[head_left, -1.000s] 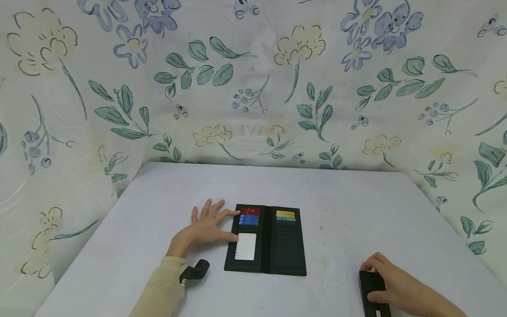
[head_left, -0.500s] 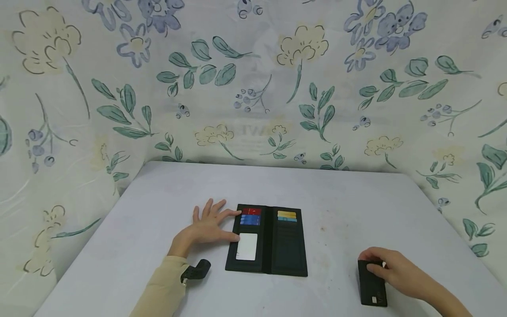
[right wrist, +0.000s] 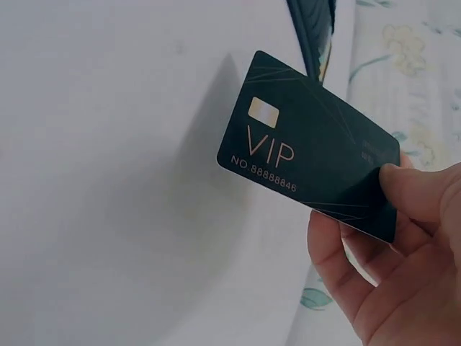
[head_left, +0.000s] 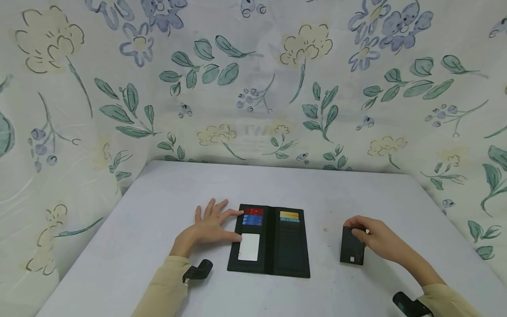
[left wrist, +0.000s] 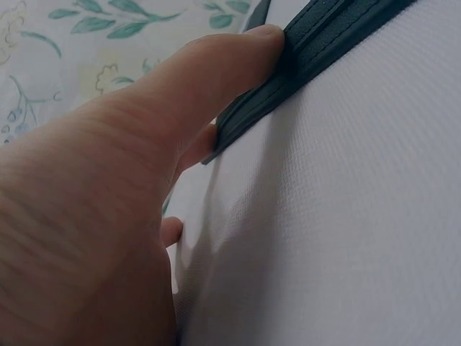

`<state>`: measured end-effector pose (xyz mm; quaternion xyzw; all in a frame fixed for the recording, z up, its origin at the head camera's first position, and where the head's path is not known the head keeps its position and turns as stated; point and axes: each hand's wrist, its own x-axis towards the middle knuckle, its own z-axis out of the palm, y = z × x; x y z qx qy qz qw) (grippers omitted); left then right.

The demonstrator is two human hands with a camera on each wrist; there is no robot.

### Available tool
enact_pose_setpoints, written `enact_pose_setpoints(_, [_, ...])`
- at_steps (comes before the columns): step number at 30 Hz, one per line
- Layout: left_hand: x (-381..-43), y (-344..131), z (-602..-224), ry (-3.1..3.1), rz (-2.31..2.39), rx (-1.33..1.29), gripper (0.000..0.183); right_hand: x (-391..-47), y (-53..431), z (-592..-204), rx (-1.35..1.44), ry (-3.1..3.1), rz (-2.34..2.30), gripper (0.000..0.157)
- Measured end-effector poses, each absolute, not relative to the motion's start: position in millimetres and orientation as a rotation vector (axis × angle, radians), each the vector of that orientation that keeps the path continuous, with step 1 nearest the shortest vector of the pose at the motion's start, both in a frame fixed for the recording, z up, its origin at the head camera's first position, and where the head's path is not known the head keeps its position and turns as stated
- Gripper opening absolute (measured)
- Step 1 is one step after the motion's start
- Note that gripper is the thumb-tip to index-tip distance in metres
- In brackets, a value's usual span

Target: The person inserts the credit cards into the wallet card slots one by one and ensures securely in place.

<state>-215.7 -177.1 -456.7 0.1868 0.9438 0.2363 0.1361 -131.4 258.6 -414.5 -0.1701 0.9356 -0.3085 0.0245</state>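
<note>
A dark card wallet lies spread flat on the table, with red and blue cards and a white card in its left half, yellow and light-blue cards in its right half. My left hand rests at the wallet's left edge, fingers spread, thumb and index fingertip on that edge. In the left wrist view the thumb lies on the wallet's border. My right hand pinches a black VIP card by one end, thumb on its printed face, above the table right of the wallet.
The white table reaches back to a flower-printed cloth hanging behind and at both sides. A black wrist camera sticks out from the left sleeve, and another from the right sleeve.
My right hand has carried the VIP card up and to the left from the table's lower right, nearer the wallet. The left hand keeps its place on the wallet's edge.
</note>
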Motion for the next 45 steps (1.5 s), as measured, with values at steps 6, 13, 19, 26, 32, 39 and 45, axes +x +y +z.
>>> enact_pose_setpoints(6, [-217, -179, -460, 2.744, 0.672, 0.535, 0.078, -155, 241, -408, -0.532, 2.922, -0.942, 0.021])
enact_pose_setpoints(13, [-218, -182, -460, 2.747, 0.676, 0.540, 0.077, -181, 218, -402, -0.557, 2.971, -0.966, 0.021])
enact_pose_setpoints(19, [-218, -181, -460, 2.745, 0.688, 0.541, 0.076, -197, 201, -400, -0.503, 3.004, -1.018, 0.021])
enact_pose_setpoints(26, [-217, -180, -461, 2.744, 0.696, 0.538, 0.076, -207, 187, -404, -0.484, 3.018, -1.067, 0.021])
enact_pose_setpoints(32, [-218, -178, -462, 2.740, 0.697, 0.534, 0.076, -212, 171, -409, -0.481, 2.989, -1.097, 0.022])
enact_pose_setpoints(39, [-219, -177, -461, 2.757, 0.664, 0.533, 0.077, -212, 153, -414, -0.481, 2.987, -1.119, 0.023])
enact_pose_setpoints(45, [-218, -176, -461, 2.755, 0.648, 0.521, 0.079, -211, 137, -423, -0.506, 3.018, -1.131, 0.020])
